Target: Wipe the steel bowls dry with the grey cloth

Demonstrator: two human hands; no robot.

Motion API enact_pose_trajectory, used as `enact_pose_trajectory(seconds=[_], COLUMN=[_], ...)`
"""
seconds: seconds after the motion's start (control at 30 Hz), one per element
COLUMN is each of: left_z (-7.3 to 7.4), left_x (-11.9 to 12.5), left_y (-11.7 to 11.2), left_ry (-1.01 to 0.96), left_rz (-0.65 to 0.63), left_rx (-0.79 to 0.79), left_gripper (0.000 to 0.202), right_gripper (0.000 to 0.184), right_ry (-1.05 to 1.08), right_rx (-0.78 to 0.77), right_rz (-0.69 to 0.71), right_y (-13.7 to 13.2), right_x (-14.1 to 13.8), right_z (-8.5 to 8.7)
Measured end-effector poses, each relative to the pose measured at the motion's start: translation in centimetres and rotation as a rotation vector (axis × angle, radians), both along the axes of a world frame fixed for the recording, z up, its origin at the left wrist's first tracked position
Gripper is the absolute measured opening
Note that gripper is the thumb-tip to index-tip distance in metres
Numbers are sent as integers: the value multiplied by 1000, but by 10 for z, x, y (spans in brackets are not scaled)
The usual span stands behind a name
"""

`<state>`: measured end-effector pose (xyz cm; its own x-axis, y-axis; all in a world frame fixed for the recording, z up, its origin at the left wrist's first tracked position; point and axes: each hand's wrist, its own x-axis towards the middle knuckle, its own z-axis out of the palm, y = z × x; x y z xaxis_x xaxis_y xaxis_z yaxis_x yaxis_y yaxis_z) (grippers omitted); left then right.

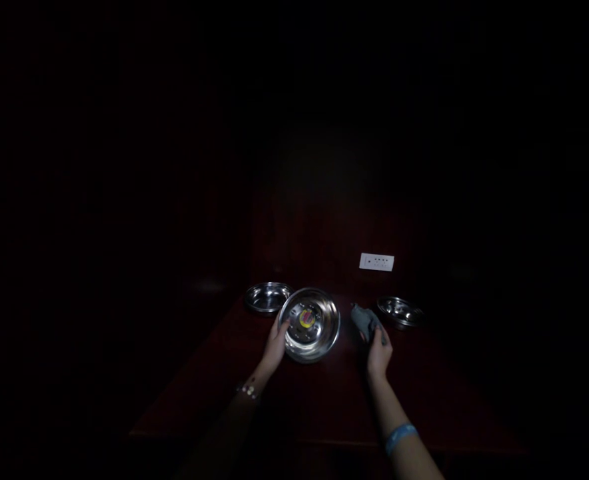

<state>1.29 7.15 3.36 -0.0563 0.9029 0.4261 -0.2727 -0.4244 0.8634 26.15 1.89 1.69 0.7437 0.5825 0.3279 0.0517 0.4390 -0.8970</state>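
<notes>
Your left hand clamps the metal bowl at its rim, hollow facing you; your right hand, fingers closed, grasps the cloth, long axis slanting up-left.

A dark red table carries the things, its top narrowing toward the far end and its side edges fading into the gloom. The near edge shows as a faint, paler line. Near the far left corner stands a shallow, shiny metal dish, open side up, with a bright rim. Well apart from it, toward the far right, is a second shiny metal dish, also open upward; in this dim light, whether it sits quite flat is hard to tell.
</notes>
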Motion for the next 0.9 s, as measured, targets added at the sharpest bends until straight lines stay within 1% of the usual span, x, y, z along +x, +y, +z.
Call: enact_pose_trajectory(seconds=[0.07, 0.1, 0.13, 0.23, 0.33, 0.4, 0.5, 0.6, 0.7, 0.8, 0.87, 0.9], left_z=[-1, -2, -3, -7, -13, -15, -17, -18, -20, -25, -28, -29], left_x=[-1, 0, 1, 5, 9, 10, 11, 12, 12, 11, 10, 10], left_y=[-1, -1, -1, 1, 7, 9, 10, 11, 14, 17, 17, 17], left_ry=[14, 24, 28, 48, 33, 14, 12, -1, -56, -113, -142, -148], left_rz=[-1, -3, -1, 5, 5, -1, -13, -28, -28, -22, -20, -21], left_rx=[-20, -17, -9, -1, -43, -67, -61, -80, -179, -279, -302, -302], left_gripper=[53, 53, 53, 52, 51, 50, 48, 47, 46, 44, 42, 42], right_gripper=[66, 64, 62, 61, 60, 60, 60, 61, 62, 61, 59, 59], right_ry=[35, 23, -34, -206, -322, -380, -428, -404, -325, -240, -207, -201], right_rx=[-65, -95, -107, -62, 3, 24, -8, -73, -121, -85, -36, -16], right_rz=[50, 42, 45, 64, 80, 110, 152, 138, 53, -37, -54, -41], right_y=[-1, -3, -6, -17, -26, -28, -26, -22, -19, -17, -17, -17], right_x=[-3, -6, -9, -19, -25, -27, -26, -22, -17, -12, -11, -12], right_z=[0, 2, 5, 15, 21, 22, 19, 14, 10, 9, 11, 12])
